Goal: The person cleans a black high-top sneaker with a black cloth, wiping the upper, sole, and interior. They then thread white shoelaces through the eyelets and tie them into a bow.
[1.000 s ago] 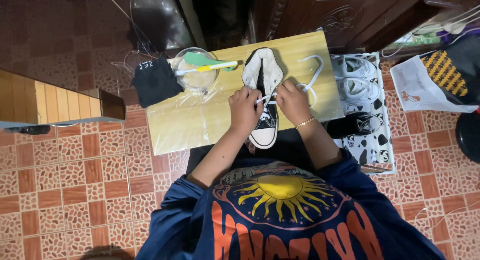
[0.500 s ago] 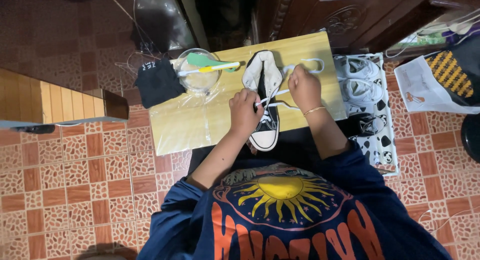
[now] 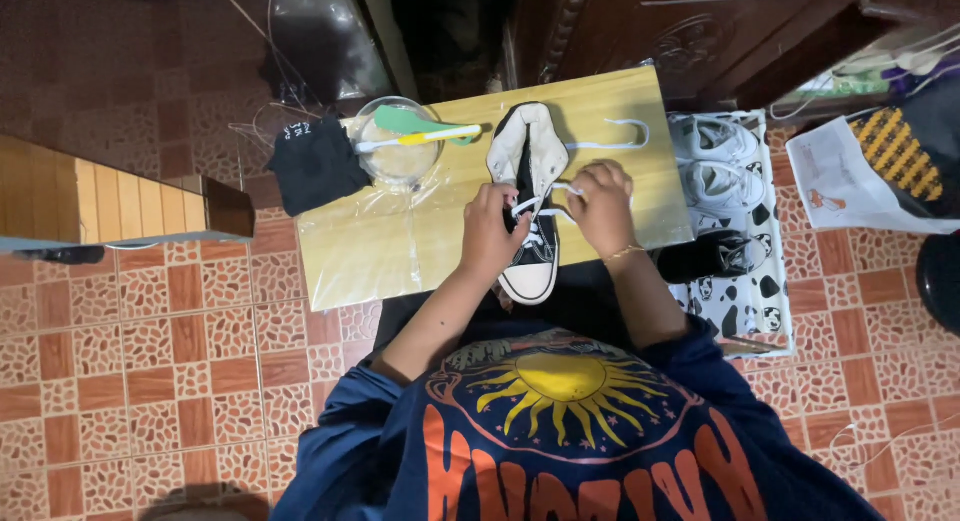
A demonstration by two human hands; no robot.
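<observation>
Lying on a small wooden table [image 3: 400, 251] is a black and white high-top shoe [image 3: 528, 196], toe toward the person. The left hand [image 3: 490, 236] is closed on the shoe's side and pinches the white lace [image 3: 560, 189]. The right hand [image 3: 605, 206] grips the same lace (its loose end curls across the table). A clear bowl [image 3: 398, 161] with a toothbrush [image 3: 420, 137] sits near a black cloth [image 3: 315, 163].
</observation>
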